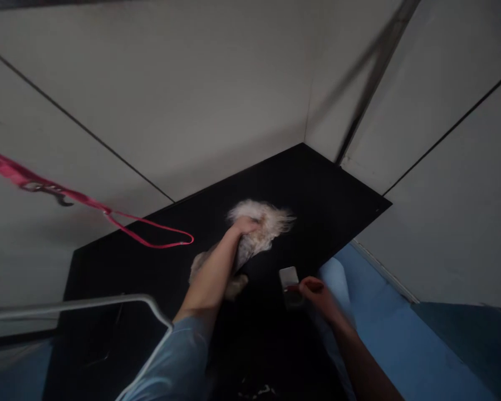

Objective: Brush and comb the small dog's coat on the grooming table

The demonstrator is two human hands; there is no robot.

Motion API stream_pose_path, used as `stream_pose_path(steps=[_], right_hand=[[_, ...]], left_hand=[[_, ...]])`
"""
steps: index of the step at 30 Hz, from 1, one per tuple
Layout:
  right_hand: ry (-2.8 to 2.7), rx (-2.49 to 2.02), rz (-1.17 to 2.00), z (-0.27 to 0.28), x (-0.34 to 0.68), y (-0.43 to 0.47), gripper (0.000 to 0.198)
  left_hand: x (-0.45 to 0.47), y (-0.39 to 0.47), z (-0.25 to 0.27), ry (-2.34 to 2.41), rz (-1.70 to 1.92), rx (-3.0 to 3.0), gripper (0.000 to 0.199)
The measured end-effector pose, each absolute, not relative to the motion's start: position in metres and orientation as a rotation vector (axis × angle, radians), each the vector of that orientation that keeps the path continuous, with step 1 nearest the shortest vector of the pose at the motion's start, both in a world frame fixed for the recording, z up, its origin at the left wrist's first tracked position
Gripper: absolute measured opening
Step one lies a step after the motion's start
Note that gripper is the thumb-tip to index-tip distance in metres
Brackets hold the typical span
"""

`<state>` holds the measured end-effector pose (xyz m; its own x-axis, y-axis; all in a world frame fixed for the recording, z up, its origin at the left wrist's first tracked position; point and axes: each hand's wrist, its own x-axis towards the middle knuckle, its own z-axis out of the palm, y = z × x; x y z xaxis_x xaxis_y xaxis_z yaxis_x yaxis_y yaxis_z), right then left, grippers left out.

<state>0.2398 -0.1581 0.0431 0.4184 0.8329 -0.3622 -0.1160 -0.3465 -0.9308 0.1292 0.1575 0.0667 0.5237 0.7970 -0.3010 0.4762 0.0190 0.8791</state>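
Observation:
A small dog with long, pale, fluffy fur (271,220) is on the black table (317,184). My left hand (246,224) is closed on the fur about its head and neck, and my left forearm covers much of its body. One tan paw (236,287) shows beside the forearm. In my right hand (315,289) is a slicker brush (289,277) with a flat rectangular head and a reddish handle. The brush is near the table's right edge, apart from the dog. Exactly where my left fingers lie in the fur is hidden.
A pink grooming loop (167,245) with a metal clip hangs at the left, over the table. A bent white metal bar (108,301) crosses the lower left. Grey wall panels (217,83) stand behind the table. Blue floor (384,312) shows at the right.

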Motion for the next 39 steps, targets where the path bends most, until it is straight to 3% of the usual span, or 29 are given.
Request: stream_pose_path(steps=[6,12,16,19,24,29,34,37,39], right_hand=[[-0.444,-1.310,1.341,0.040,0.230,-0.094,0.033],[0.158,-1.322,0.909,0.030,0.271,-0.073,0.047],[0.106,-1.217,1.189,0.025,0.258,-0.079,0.049],[0.179,-1.273,1.075,0.023,0.246,-0.073,0.051],[0.095,-1.251,1.169,0.021,0.254,-0.069,0.047],[-0.065,-1.486,0.808,0.033,0.251,-0.103,0.037],[-0.625,-1.313,1.122,0.060,0.242,-0.092,0.034],[-0.469,-1.416,0.849,0.076,0.286,-0.083,0.037],[-0.397,-1.571,0.583,0.086,0.316,-0.095,0.037]], left_hand=[[0.144,0.152,0.058,0.864,0.435,1.485,0.036],[0.144,0.140,0.058,0.812,0.340,1.435,0.036],[0.145,0.141,0.060,0.875,0.347,1.413,0.041],[0.145,0.142,0.061,0.877,0.361,1.352,0.040],[0.146,0.138,0.066,0.845,0.285,1.386,0.039],[0.149,0.133,0.071,0.860,0.273,1.339,0.038],[0.145,0.116,0.065,0.905,0.163,1.227,0.029],[0.136,0.104,0.066,0.937,0.101,1.244,0.035],[0.133,0.099,0.066,0.904,0.155,1.287,0.028]])
